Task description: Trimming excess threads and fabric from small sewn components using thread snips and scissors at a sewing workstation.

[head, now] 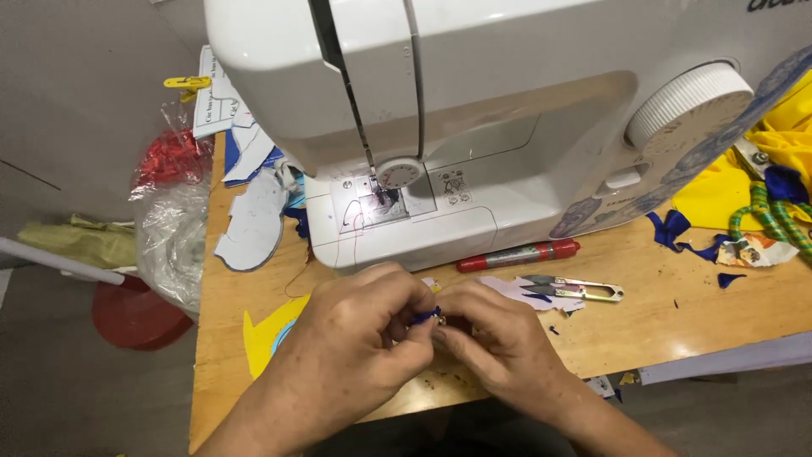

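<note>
Left hand (359,326) and right hand (495,334) both pinch shut on a small blue fabric piece (425,316) held between them, mid-manipulation; thread snips (575,290) lie just beyond the grip, to its right.

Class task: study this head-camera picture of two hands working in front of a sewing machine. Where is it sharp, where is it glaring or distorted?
Head view: the left hand and right hand are sharp and evenly lit; the small blue piece pinched between them is too small to make out; the white sewing machine looks bright, bulging towards the lens; soft shadow under its arm.
</note>
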